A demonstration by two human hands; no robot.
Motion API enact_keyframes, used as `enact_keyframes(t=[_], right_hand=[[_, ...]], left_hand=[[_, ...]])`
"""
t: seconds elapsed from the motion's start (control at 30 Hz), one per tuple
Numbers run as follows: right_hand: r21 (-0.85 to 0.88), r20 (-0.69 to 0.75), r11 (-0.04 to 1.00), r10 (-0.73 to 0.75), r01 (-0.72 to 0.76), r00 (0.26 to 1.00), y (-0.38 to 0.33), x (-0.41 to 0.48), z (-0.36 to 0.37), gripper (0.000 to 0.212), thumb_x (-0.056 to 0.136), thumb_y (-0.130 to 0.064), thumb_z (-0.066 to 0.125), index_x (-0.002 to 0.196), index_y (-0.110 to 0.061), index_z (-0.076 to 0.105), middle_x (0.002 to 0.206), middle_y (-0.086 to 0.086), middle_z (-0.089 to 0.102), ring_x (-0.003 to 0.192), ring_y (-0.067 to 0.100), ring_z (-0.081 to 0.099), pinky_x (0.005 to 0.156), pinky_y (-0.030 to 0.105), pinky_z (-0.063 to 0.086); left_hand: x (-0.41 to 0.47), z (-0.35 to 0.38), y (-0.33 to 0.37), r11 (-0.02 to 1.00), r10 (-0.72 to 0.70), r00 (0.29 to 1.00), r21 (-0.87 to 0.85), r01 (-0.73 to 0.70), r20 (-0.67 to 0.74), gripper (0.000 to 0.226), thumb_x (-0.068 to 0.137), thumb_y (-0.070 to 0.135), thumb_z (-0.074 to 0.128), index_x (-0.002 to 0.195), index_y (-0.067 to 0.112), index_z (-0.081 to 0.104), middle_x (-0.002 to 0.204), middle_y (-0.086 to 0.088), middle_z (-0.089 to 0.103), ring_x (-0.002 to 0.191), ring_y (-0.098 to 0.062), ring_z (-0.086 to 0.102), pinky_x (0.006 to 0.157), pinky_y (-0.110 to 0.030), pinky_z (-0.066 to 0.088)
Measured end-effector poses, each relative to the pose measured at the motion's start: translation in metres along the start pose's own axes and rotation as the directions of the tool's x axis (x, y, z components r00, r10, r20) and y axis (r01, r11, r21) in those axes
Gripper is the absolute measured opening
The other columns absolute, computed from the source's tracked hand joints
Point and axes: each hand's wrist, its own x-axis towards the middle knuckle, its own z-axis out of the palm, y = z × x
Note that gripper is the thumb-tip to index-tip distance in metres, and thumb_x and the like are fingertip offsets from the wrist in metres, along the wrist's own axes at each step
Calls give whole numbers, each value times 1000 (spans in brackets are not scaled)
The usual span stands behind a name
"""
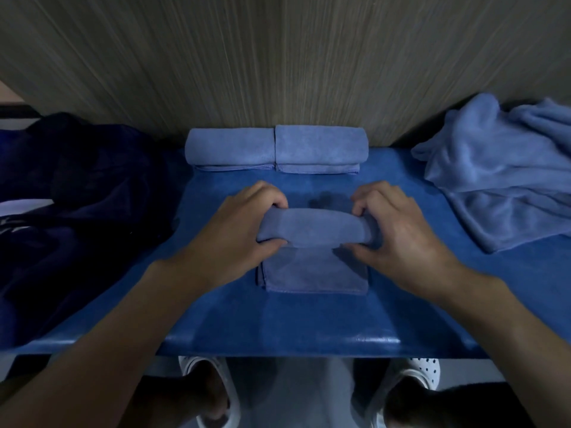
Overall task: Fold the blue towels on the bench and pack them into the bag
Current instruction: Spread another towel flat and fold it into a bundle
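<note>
1. Your left hand (244, 223) and right hand (398, 230) are each gripping an end of the half-rolled blue towel (312, 230).
2. It is lying mid-bench (278, 322), with two rolled towels (276, 146) sitting behind it.

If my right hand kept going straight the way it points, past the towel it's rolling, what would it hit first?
Probably the right one of two rolled light-blue towels against the wood-grain wall. The right hand angles forward and inward, with only bare blue padded bench between, though depth is unclear.
</note>
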Motion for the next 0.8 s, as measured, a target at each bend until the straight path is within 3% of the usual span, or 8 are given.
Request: enact_keyframes(t=[0.1,0.17,0.3,0.37,0.43,0.57,0.7,0.8], right_hand=[[41,104,999,-26,22,994,-2,-5,-4,42,67,-43,71,92,-29,41,115,-9,45,105,19,46,88,44,41],[112,148,994,-32,15,988,-2,-10,-6,43,65,-54,69,88,-31,40,115,-13,46,108,16,47,90,43,42],[246,106,969,-27,1,994,-4,-18,-6,33,80,-58,61,79,-29,45,109,-10,54,117,8,50,91,42,44],[260,104,965,-8,-20,995,-1,-21,-7,27,85,-55,57,85,-29,49,108,-11,54,116,8,51,91,41,45],[242,151,970,-3,-34,989,2,-24,-8,31,84,-57,56,101,-31,53,111,-14,52,112,9,52,92,38,46],[200,245,975,45,-96,969,5,-29,-7,55,77,-69,54,120,-36,51,113,-16,51,101,3,53,88,29,48],[177,279,972,99,-153,955,2,-30,-7,71,68,-74,53,124,-30,52,112,-15,53,94,-5,51,77,14,40],[194,312,965,110,-177,944,1,-31,-7,74,64,-74,56,125,-34,50,114,-19,54,98,-8,51,78,11,40]], left_hand=[[-6,0,2,1000,-27,995,-13,28,94,39,78,21,76,98,32,45,112,13,58,103,-6,56,85,-38,48],[-11,-1,4,998,-38,985,-40,45,167,41,74,30,81,93,33,44,118,16,57,109,0,53,88,-27,45],[-19,-1,11,978,-39,982,-195,76,187,29,82,36,76,82,19,52,113,9,62,111,0,55,88,-13,41],[-19,2,10,980,-22,988,-191,51,153,26,84,33,75,82,20,53,110,7,63,109,-5,57,88,-17,42],[-20,5,8,984,-14,983,-170,46,185,26,82,37,76,97,28,57,113,13,60,109,-6,56,88,-22,43],[-22,9,7,990,3,958,-136,38,287,56,79,45,77,130,42,53,126,24,49,121,2,47,102,-19,38],[-22,11,8,995,7,956,-101,24,294,54,78,46,77,126,46,52,126,24,47,120,1,45,104,-28,39],[-22,11,10,998,24,956,-70,-3,294,53,78,43,78,122,47,50,124,24,46,119,1,46,102,-29,40]])
